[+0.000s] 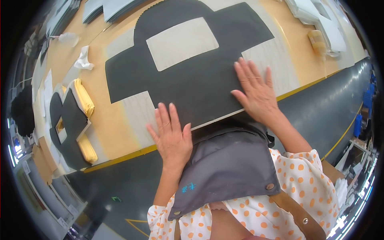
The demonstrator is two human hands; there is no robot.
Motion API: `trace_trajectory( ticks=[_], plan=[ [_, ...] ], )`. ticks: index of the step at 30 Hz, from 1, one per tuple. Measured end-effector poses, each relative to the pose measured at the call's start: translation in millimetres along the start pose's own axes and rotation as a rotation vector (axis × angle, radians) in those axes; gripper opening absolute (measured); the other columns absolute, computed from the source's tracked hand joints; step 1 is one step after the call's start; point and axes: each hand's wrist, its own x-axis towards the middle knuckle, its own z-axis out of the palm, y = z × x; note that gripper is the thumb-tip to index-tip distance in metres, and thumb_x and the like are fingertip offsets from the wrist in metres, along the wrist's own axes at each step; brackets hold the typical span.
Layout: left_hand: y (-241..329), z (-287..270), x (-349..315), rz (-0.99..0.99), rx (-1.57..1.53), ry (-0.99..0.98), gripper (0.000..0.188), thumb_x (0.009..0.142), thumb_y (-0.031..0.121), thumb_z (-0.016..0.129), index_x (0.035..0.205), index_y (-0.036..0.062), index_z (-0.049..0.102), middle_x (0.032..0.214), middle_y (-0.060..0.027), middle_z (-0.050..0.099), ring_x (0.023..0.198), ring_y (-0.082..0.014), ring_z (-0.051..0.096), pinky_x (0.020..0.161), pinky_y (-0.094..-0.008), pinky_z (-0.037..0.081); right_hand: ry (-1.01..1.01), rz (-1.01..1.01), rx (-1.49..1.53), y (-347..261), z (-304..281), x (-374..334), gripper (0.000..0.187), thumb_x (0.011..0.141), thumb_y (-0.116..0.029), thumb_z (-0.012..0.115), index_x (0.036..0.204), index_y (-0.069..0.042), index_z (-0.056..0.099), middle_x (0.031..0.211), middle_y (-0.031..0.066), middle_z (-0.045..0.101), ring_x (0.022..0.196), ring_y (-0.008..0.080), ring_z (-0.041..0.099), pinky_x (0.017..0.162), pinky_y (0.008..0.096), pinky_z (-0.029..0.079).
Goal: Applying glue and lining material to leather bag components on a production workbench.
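at upper centre of the frame, the black cut-out panel [196, 80] lies on the worktable [110, 130]; the left hand [171, 138] and right hand [257, 92] spread open by its near part, gripping nothing. uneven pushing could wrinkle it, i think.

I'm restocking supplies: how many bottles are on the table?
2: a clear bottle left of the large black sheet, and an amber bottle right of it. Others may be hidden.
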Motion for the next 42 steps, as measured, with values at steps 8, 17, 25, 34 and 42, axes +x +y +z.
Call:
trace_trajectory(
  ticks=[8, 17, 25, 34, 42],
  plan=[
    [20, 1, 4, 0.317, -0.012, -0.038, 0.075, 0.090, 0.047, 0.059, 0.154, 0.0170, 0.033, 0.163, -0.0162, 0.017, 0.150, -0.0320, 0.016, 0.115, -0.0646, 0.005, 0.027, -0.290, 0.138, -43, -23, -6, 0.079, 0.094, -0.060, 0.043, 0.154, -0.010, 0.028, 0.161, 0.0048, 0.026, 0.149, 0.0255, 0.020, 0.118, 0.0587, 0.003],
    [-38, -35, 116, 0.129, 0.038, 0.255, 0.077, 0.095, 0.055, 0.048, 0.155, 0.0121, 0.026, 0.163, -0.0162, 0.016, 0.149, -0.0370, 0.018, 0.114, -0.0659, 0.007, 0.143, -0.204, 0.122, 0, -30, 97, 0.079, 0.096, -0.063, 0.036, 0.154, -0.011, 0.027, 0.161, 0.0072, 0.024, 0.148, 0.0289, 0.022, 0.117, 0.0594, 0.010],
    [-117, -19, 157, -0.104, 0.080, 0.225, 0.065, 0.099, 0.048, 0.047, 0.155, 0.0202, 0.029, 0.161, -0.0157, 0.023, 0.149, -0.0334, 0.020, 0.116, -0.0608, 0.012, 0.048, 0.030, 0.023, 103, 2, 160, 0.074, 0.099, -0.063, 0.027, 0.156, -0.017, 0.022, 0.163, 0.0011, 0.021, 0.151, 0.0206, 0.014, 0.121, 0.0531, 0.008],
    [-140, -24, 151, -0.234, 0.139, 0.203, 0.062, 0.102, 0.048, 0.040, 0.156, 0.0224, 0.024, 0.162, -0.0162, 0.019, 0.150, -0.0348, 0.016, 0.115, -0.0644, 0.006, 0.377, 0.244, -0.098, 166, -8, 158, 0.065, 0.099, -0.053, 0.044, 0.149, -0.012, 0.036, 0.154, 0.0089, 0.036, 0.144, 0.0266, 0.029, 0.116, 0.0515, 0.022],
    [-140, -19, 154, -0.244, 0.187, 0.192, 0.060, 0.103, 0.047, 0.036, 0.157, 0.0234, 0.023, 0.163, -0.0145, 0.017, 0.151, -0.0323, 0.014, 0.116, -0.0628, 0.003, 0.513, 0.521, -0.050, 323, -77, 168, 0.021, 0.089, -0.025, 0.065, 0.100, -0.007, 0.069, 0.104, 0.0127, 0.066, 0.100, 0.0318, 0.064, 0.083, 0.0441, 0.052]
  ],
)
